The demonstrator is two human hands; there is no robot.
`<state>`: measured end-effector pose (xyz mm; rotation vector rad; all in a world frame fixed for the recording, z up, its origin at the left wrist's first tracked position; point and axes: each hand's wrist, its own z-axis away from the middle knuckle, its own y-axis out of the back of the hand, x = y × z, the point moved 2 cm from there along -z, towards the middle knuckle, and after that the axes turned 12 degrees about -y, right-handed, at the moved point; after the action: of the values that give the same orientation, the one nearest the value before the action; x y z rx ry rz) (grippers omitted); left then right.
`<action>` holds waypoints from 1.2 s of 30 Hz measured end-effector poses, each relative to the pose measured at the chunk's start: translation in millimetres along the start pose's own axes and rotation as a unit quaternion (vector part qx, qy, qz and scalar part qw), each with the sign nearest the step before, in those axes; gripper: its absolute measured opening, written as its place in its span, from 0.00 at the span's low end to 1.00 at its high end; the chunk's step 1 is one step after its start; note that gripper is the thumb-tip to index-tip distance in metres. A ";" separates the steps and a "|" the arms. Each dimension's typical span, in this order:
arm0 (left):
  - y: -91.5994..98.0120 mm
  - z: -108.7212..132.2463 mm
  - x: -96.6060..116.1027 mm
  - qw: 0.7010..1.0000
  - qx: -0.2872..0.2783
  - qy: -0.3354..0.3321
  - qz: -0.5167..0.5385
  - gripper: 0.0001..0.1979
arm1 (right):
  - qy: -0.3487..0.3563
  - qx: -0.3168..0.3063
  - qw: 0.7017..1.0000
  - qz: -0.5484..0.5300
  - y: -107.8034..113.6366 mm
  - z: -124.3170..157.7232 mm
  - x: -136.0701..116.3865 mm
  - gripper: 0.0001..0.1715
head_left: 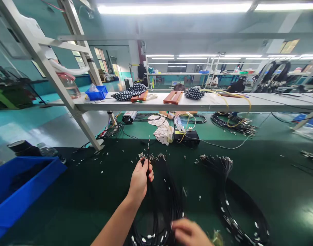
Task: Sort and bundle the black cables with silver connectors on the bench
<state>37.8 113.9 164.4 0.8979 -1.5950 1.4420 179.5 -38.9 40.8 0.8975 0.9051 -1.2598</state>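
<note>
My left hand [140, 179] is closed around several black cables near their ends, and small connector tips stick up above the fingers. Below it the cables [154, 212] run down and curve along the bench, with white tags on them. Just to the right lies more of the black cable bundle [169, 184], its tips fanned out at the top. My right hand [188, 232], smeared by motion, is low in the view beside the tagged part of the bundle. Whether its fingers hold a cable I cannot tell.
Another looped cable bundle [226, 191] lies to the right. At left stands a blue bin [30, 184]. A white shelf [151, 106] crosses ahead, bearing patterned cloth and orange blocks. Under it are a black box [187, 137] and white gloves [163, 133]. Small white scraps dot the dark mat.
</note>
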 end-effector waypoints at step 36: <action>-74.4 76.0 27.8 0.982 -0.146 -0.006 -0.121 0.13 | 0.213 0.056 0.974 -0.051 78.4 9.5 -199.1 0.20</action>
<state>85.1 30.7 218.6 0.8918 -1.5924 1.0059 240.9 34.7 232.5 1.2540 1.2380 -1.2369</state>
